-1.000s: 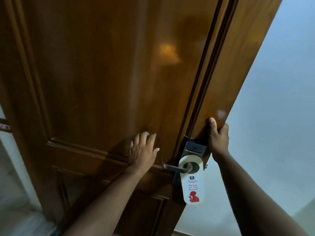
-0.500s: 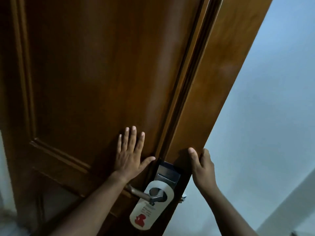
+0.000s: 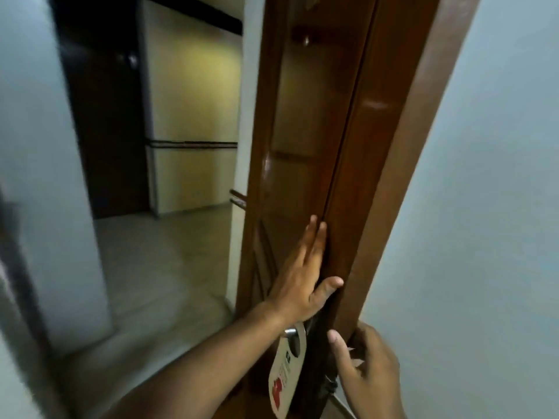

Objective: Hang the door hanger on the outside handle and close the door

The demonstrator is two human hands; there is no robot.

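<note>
The brown wooden door [image 3: 305, 122] stands ajar, seen almost edge-on. A white door hanger [image 3: 286, 376] with a red figure hangs from the silver outside handle [image 3: 291, 331]. My left hand [image 3: 305, 276] lies flat on the door's outer face just above the handle, fingers straight, holding nothing. My right hand [image 3: 367, 373] is at the door's edge below and right of the handle, its fingers curled around that edge. The lock plate is mostly hidden behind my left hand.
A corridor with a pale floor [image 3: 157, 267] and a yellowish wall [image 3: 193, 101] shows through the gap at the left. A light grey wall [image 3: 484, 237] fills the right. A dark blurred door frame [image 3: 18, 267] runs along the left side.
The door's face has turned away from me to nearly edge-on, and the corridor has come into view. My right hand slid lower on the edge; the hanger stays on the handle.
</note>
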